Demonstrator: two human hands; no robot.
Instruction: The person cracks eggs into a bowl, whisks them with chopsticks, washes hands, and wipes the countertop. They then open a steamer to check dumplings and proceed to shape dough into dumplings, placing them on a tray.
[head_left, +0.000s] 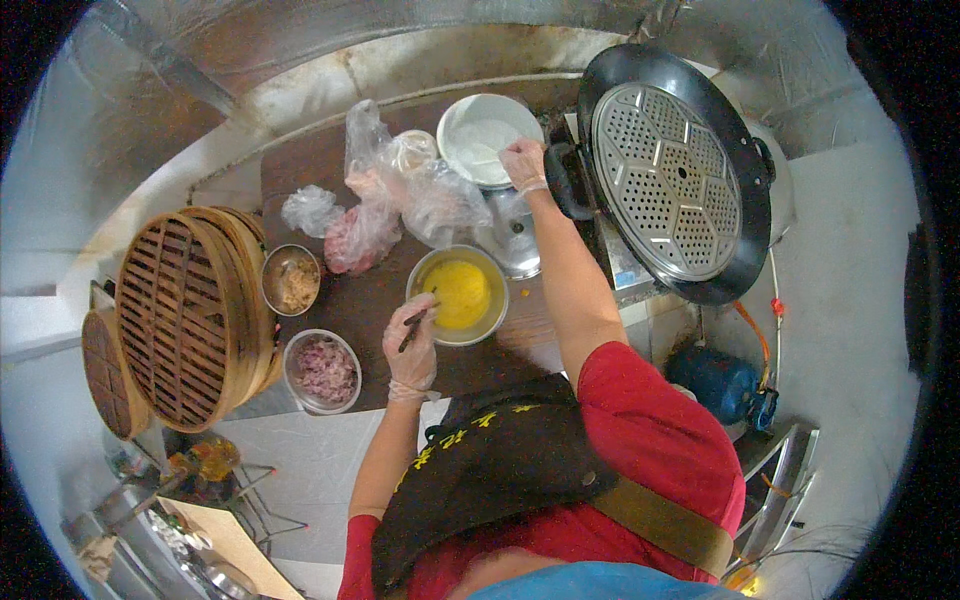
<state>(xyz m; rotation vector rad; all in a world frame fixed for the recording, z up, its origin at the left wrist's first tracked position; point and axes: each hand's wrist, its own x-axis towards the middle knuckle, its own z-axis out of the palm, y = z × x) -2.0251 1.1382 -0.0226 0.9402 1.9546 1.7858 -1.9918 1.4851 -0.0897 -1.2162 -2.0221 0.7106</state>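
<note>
My left hand (411, 341), in a clear plastic glove, grips dark chopsticks (411, 330). Their tips reach into a metal bowl (501, 315) of yellow liquid that looks like beaten egg (459, 294). Also gloved, my right hand (523, 161) is closed over the right rim of a white bowl (448, 139) with pale contents. Whether its fingers hold anything is unclear. A metal lid (517, 244) lies partly beneath the white bowl. Left of the egg bowl are clear plastic bags (442, 202) and bagged pink meat (360, 236).
Bamboo steamers (176, 322) stand at the left, near a bowl of tan food (296, 285) and a tub of chopped purple-white food (326, 371). A large black wok (750, 232) with a perforated steaming plate (667, 180) stands right. Below it is a blue gas cylinder (712, 382).
</note>
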